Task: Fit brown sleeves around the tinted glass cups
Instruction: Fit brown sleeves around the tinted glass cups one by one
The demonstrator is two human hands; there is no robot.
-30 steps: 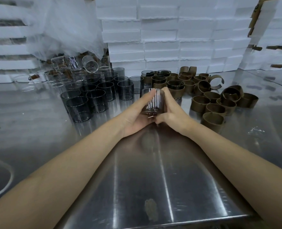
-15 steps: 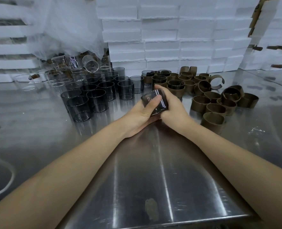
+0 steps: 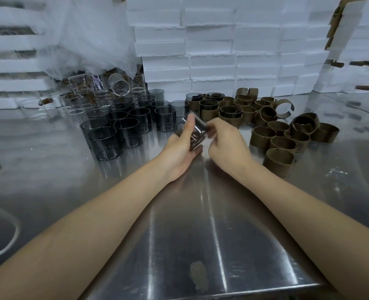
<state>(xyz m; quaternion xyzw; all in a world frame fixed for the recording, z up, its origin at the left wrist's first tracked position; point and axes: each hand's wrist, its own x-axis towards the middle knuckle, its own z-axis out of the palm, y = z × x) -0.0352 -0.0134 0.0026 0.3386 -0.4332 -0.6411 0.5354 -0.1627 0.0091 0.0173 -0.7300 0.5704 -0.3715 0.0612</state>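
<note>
Gripping the tinted glass cup (image 3: 194,133) above the steel table (image 3: 200,217), the left hand (image 3: 180,153) holds it tilted, no longer upright as 1 second ago, while the right hand (image 3: 228,145) pinches its right edge, between bare cups (image 3: 123,132) and brown sleeves (image 3: 281,145).

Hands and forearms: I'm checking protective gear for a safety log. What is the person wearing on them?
Nothing visible: the left hand and right hand are ungloved, no rings, watch or bracelets show, and no sleeves reach into the frame.
</note>
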